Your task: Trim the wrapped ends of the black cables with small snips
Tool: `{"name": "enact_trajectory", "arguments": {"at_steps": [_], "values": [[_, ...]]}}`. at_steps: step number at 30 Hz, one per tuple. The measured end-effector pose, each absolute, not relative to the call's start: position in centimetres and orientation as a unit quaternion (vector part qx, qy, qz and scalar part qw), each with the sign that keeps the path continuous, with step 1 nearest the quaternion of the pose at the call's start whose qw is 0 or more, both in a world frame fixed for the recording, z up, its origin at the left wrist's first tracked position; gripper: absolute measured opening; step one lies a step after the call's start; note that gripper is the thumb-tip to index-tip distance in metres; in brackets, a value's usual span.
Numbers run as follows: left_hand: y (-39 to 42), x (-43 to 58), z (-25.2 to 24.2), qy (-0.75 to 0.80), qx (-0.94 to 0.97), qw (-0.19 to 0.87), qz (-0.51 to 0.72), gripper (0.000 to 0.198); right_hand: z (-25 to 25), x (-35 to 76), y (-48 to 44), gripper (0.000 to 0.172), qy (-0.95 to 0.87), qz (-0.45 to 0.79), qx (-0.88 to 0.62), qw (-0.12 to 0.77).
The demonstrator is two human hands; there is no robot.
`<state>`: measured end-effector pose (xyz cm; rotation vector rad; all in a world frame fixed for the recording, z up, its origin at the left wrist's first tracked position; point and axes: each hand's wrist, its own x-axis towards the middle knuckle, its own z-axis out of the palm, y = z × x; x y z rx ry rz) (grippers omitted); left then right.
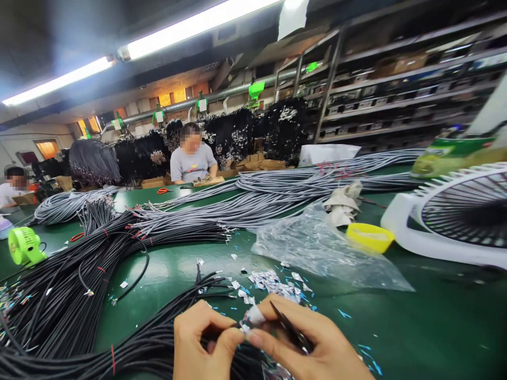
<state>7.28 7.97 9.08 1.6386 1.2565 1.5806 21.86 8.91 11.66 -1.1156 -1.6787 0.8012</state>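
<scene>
At the bottom centre, my left hand (206,343) pinches the end of a black cable between thumb and index finger. My right hand (304,343) meets it fingertip to fingertip at that cable end, where bits of foil show. A white wrap covers one of the right fingertips. Dark pointed scissors or tweezers (291,330) rest within the right hand, tip up. Black cables (146,338) lie in a bundle beside and under the left hand. Just beyond the hands is a pile of foil scraps (273,282) with blue bits.
Grey cables (222,208) stretch across the green table (428,322). A clear plastic bag (317,248), yellow bowl (370,237) and white fan (412,227) stand right; a green fan (26,246) is left. Across the table sits a person (192,161); another is far left.
</scene>
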Motion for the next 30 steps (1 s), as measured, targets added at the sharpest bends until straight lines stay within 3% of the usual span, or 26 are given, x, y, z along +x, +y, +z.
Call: {"name": "enact_trajectory", "arguments": {"at_steps": [5,10,14,17,22,30], "values": [[7.8,7.2,9.2,0.458,0.646,0.218,0.570,0.026,11.8,21.7,9.3,0.016,-0.625,0.420,-0.464,0.467],[7.9,7.6,9.0,0.472,0.603,0.260,0.588,0.029,11.9,21.6,9.2,0.026,-0.635,0.375,-0.462,0.492],[8.1,7.8,8.6,0.475,0.540,0.370,0.588,0.035,11.7,21.1,9.5,0.037,-0.564,0.518,-0.440,0.469],[8.0,7.7,8.6,0.463,0.578,0.306,0.599,0.033,11.7,20.8,9.7,0.035,-0.507,0.598,-0.446,0.432],[8.0,7.5,8.8,0.423,0.658,0.138,0.608,0.024,11.7,21.1,9.5,0.026,-0.585,0.480,-0.469,0.456],[8.3,7.5,8.2,0.461,0.606,0.222,0.609,0.028,11.7,21.0,9.1,0.022,-0.647,0.385,-0.426,0.502]]}}
